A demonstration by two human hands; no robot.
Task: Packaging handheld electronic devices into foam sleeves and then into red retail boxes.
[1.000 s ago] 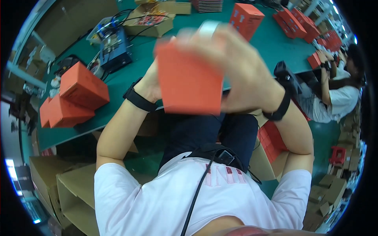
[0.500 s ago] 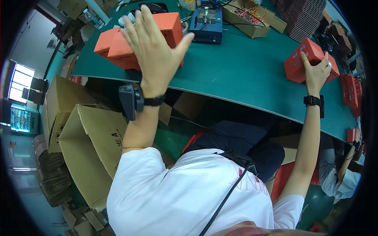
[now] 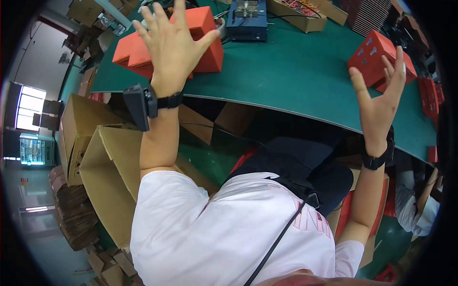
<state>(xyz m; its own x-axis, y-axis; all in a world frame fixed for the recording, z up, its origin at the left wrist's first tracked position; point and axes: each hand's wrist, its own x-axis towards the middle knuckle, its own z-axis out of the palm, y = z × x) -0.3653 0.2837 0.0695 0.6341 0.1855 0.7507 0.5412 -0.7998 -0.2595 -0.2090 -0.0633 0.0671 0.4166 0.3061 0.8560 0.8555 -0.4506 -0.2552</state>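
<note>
My left hand point(image 3: 172, 53) is raised with its fingers spread over a group of orange-red boxes point(image 3: 207, 52) at the left of the green table point(image 3: 281, 76). It hides part of them, and I cannot tell whether it touches any. Nothing shows in it. On the right, my right hand point(image 3: 381, 107) is open, thumb and fingers apart, at the table's near edge. Just beyond it stands another orange-red box point(image 3: 368, 57) with small grey marks on its side. The fingers overlap that box in the view, but do not grip it.
A blue metal device point(image 3: 246, 21) sits at the table's back, beside a cardboard tray point(image 3: 298, 16) of coloured wires. More red boxes point(image 3: 428, 97) line the far right. Open cartons point(image 3: 107, 176) stand on the floor at left. Another person point(image 3: 417, 200) is at the right.
My right hand has let go of the orange-red box and drawn back toward me, opening its fingers. My left hand has shifted slightly left, fingers spread wider.
</note>
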